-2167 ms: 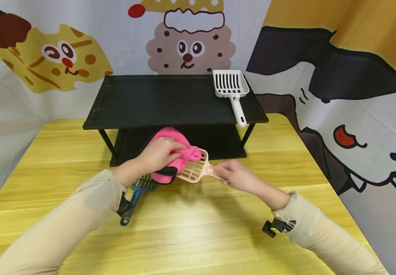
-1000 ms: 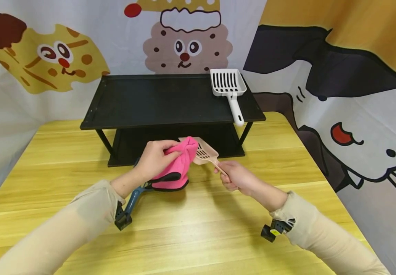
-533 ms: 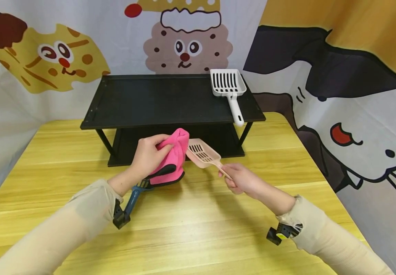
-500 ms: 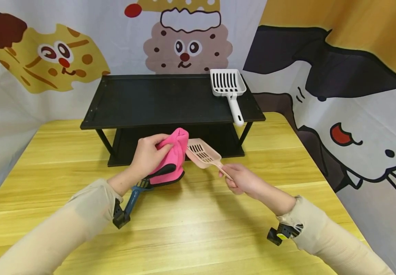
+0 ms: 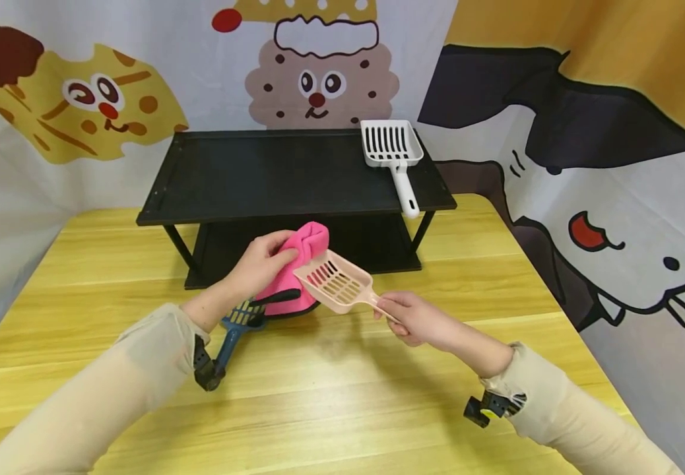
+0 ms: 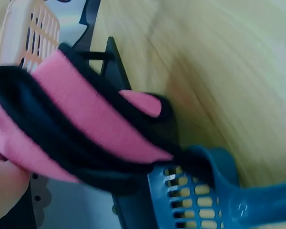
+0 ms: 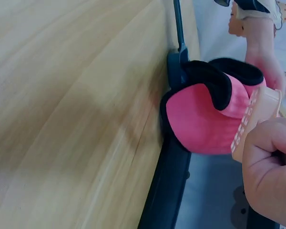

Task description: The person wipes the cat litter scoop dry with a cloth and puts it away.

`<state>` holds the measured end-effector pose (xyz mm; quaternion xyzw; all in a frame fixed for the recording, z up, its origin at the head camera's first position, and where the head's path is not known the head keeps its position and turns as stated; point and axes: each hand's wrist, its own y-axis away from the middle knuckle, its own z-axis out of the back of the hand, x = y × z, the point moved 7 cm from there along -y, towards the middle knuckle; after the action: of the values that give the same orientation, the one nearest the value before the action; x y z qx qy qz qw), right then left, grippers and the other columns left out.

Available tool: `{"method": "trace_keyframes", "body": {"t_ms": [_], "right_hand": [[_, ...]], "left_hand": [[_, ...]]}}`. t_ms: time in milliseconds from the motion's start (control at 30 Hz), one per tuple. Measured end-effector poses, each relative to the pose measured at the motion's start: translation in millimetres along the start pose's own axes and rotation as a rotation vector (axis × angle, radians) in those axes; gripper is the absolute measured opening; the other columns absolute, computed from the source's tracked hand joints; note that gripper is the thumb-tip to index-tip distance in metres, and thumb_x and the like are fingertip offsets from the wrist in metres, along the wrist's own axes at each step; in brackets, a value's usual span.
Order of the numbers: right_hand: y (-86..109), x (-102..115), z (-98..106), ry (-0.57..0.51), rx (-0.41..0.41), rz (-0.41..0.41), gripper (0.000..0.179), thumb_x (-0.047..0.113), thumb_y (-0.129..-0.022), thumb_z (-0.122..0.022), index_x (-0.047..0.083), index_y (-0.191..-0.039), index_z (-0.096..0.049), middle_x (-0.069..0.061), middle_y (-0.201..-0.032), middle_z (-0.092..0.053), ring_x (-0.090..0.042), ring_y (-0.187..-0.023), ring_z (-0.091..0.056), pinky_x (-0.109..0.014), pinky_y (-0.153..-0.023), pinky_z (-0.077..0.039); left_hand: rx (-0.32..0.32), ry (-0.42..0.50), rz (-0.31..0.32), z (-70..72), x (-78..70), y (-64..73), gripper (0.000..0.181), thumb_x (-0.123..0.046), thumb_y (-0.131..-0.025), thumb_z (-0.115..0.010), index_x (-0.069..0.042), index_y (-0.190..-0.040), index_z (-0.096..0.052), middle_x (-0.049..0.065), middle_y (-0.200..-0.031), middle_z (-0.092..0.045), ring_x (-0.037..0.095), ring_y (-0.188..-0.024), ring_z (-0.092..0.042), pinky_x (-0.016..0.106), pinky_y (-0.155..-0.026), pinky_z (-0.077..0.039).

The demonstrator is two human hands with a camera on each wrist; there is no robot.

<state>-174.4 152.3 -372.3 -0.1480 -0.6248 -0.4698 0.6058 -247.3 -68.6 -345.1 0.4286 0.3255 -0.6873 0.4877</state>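
My left hand (image 5: pixel 262 264) pinches the folded top of a pink cloth (image 5: pixel 303 247) with black edging, which hangs down in front of the shelf. The thumb lies along the cloth's near side. My right hand (image 5: pixel 420 320) grips the handle of a pale peach litter scoop (image 5: pixel 351 292), its slotted head tilted and overlapping the cloth in the head view. In the right wrist view the scoop's edge (image 7: pixel 262 107) meets the pink fabric (image 7: pixel 195 119). Beneath the left wrist a blue litter scoop (image 5: pixel 229 346) lies on the table, partly hidden by the cloth and arm.
A black two-tier shelf (image 5: pixel 271 175) stands at the back of the wooden table (image 5: pixel 330 409). On its top right rests a white litter scoop (image 5: pixel 402 181), handle jutting over the front edge. Behind hangs a cartoon-printed curtain (image 5: pixel 212 72).
The peach scoop was pulled right, out from behind the cloth, then swung back left so its head now overlaps the cloth's front. The left hand keeps its pinch and has shifted slightly left.
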Motion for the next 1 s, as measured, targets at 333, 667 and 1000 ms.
{"method": "trace_keyframes", "body": {"t_ms": [333, 667, 1000], "right_hand": [[-2.6, 4.5, 8.9, 0.294, 0.011, 0.056, 0.027, 0.02, -0.102, -0.035, -0.001, -0.095, -0.052, -0.001, -0.059, -0.05, -0.007, -0.037, -0.039, -0.022, -0.035, -0.034], [-8.2, 29.1, 27.1, 0.665, 0.06, 0.271, 0.019, 0.018, -0.097, -0.049, 0.007, -0.089, -0.063, 0.007, -0.054, -0.038, -0.004, -0.046, -0.037, -0.02, -0.046, -0.033], [-12.3, 41.6, 30.5, 0.696, 0.085, 0.234, 0.02, 0.021, -0.097, -0.05, 0.009, -0.089, -0.064, 0.007, -0.057, -0.038, -0.004, -0.047, -0.036, -0.02, -0.049, -0.034]], "left_hand": [[-0.086, -0.165, -0.021, 8.6, -10.3, -7.1, 0.023, -0.02, -0.091, -0.06, -0.004, -0.107, -0.064, 0.007, -0.065, -0.054, 0.012, -0.051, -0.053, 0.022, -0.05, -0.047], [0.143, -0.213, -0.061, -7.6, -28.1, -19.0, 0.017, -0.019, -0.092, -0.059, -0.008, -0.103, -0.065, 0.004, -0.068, -0.054, 0.013, -0.057, -0.054, 0.025, -0.056, -0.047], [0.355, -0.171, -0.035, -24.7, -34.5, -16.2, 0.015, -0.02, -0.092, -0.058, -0.009, -0.1, -0.065, 0.002, -0.077, -0.059, 0.013, -0.072, -0.056, 0.024, -0.068, -0.047]]}}
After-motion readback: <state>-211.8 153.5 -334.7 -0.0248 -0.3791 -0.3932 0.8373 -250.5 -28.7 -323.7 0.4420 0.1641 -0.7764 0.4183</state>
